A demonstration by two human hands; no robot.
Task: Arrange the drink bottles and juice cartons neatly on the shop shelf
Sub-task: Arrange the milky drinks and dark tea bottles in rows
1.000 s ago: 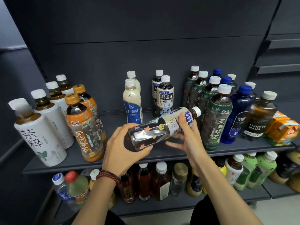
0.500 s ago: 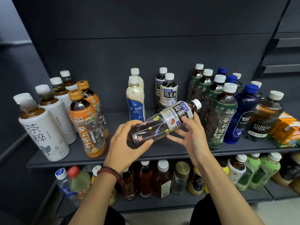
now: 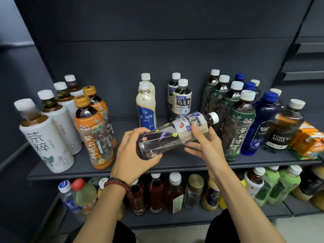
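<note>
One upper shelf (image 3: 178, 166) carries sorted rows. Above its near centre, the oolong tea bottle (image 3: 175, 135) is held tilted, cap far-right. The left hand (image 3: 129, 155) grips its base and the right hand (image 3: 208, 146) pinches the label end. Probable next move: stand it upright before the matching Suntory pair (image 3: 182, 100).

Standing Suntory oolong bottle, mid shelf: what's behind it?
A second white-capped bottle, cap and label edge showing, then the dark back panel. Its lower body is hidden by the front bottle and the held bottle.
</note>
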